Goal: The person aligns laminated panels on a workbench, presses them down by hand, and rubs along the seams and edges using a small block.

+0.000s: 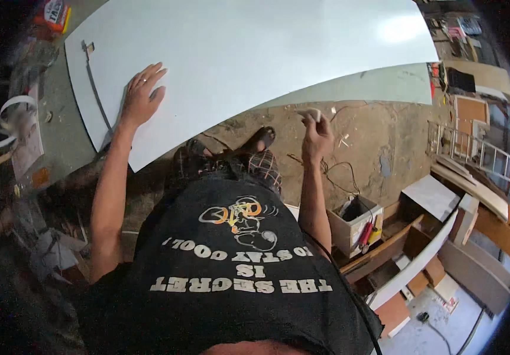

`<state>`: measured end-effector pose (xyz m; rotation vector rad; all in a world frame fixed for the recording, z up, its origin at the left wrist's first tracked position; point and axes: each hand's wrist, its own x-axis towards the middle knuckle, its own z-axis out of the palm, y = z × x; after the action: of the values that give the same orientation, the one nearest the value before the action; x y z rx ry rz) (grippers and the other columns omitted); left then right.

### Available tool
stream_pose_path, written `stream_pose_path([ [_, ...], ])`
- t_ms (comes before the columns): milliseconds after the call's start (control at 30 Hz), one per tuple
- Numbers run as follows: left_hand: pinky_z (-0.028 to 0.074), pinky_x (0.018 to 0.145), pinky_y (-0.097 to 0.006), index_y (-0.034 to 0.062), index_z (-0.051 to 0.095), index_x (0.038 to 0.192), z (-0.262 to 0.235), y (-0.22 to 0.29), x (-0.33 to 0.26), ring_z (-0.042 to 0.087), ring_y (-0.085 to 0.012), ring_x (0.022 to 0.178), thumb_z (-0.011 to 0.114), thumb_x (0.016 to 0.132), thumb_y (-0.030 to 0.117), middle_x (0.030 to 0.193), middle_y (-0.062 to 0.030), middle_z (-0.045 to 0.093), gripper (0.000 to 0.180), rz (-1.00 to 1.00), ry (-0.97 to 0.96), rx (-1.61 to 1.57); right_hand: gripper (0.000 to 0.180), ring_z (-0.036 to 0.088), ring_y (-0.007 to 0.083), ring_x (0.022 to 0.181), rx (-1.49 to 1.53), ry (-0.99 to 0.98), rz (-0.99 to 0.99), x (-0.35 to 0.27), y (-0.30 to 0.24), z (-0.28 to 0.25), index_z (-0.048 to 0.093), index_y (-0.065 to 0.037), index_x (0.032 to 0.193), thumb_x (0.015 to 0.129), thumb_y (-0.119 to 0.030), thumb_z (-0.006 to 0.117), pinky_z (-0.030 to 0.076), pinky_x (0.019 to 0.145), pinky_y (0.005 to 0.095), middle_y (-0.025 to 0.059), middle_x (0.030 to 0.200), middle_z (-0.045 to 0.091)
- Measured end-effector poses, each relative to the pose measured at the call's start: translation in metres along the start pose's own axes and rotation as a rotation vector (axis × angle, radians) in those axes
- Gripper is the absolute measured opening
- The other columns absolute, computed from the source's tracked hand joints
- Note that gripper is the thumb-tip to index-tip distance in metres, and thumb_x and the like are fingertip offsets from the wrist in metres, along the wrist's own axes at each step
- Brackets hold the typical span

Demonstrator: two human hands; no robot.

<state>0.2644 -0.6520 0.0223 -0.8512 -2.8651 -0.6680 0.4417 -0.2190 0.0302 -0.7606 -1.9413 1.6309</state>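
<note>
A large white panel spreads across the top of the view, its near edge in front of me. My left hand rests on it near the left end, fingers stretched out, a ring on one of them. Left of that hand, a long thin dark strip with a short piece at its far end lies along the panel's left edge. My right hand is raised off the panel, over the floor, its fingers pinched together. Something small and pale seems to be between them, too small to name.
Below the panel's right part shows a pale greenish sheet. At the right stand a box with red-handled tools at its side, wooden boards and a white rack. A cable lies on the concrete floor.
</note>
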Motion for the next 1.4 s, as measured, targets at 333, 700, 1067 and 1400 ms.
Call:
stream_pose_path([
  [333,0.034,0.117,-0.047,0.0163,0.054,0.143,0.0,0.002,0.001,0.041,-0.0271,0.144,0.061,0.097,0.024,0.155,-0.0033,0.046,0.047,-0.069,0.017,0.116,0.016,0.069,0.0169,0.092,-0.097,-0.008,-0.11,0.023,0.002,0.044,0.069,0.006,0.105,0.096,-0.008,0.066,0.054,0.085,0.0306,0.0116,0.097,0.074],
  [700,0.034,0.116,-0.049,0.0193,0.054,0.142,0.002,0.006,0.008,0.043,-0.0273,0.141,0.059,0.097,0.028,0.152,-0.0026,0.048,0.046,-0.076,-0.005,0.181,0.016,0.074,0.0207,0.083,-0.418,0.066,-0.341,0.029,0.004,0.037,0.071,0.001,0.102,0.089,-0.009,0.072,0.056,0.074,0.0332,0.0143,0.09,0.075],
  [1067,0.031,0.117,-0.052,0.0219,0.052,0.145,0.012,-0.007,0.003,0.041,-0.0281,0.143,0.057,0.099,0.032,0.156,-0.0026,0.045,0.047,-0.051,0.011,0.175,0.013,0.073,0.0164,0.082,-0.387,0.089,-0.271,0.029,0.0,0.035,0.073,-0.002,0.1,0.088,-0.007,0.072,0.056,0.075,0.0309,0.0114,0.09,0.076],
  [1400,0.035,0.115,-0.049,0.0191,0.055,0.142,0.009,-0.003,0.005,0.045,-0.0285,0.14,0.06,0.098,0.03,0.153,-0.0039,0.048,0.046,-0.037,0.022,0.174,0.015,0.072,0.0209,0.076,-0.501,0.066,-0.484,0.027,-0.006,0.045,0.072,-0.003,0.097,0.087,-0.013,0.077,0.056,0.071,0.0327,0.0124,0.086,0.074],
])
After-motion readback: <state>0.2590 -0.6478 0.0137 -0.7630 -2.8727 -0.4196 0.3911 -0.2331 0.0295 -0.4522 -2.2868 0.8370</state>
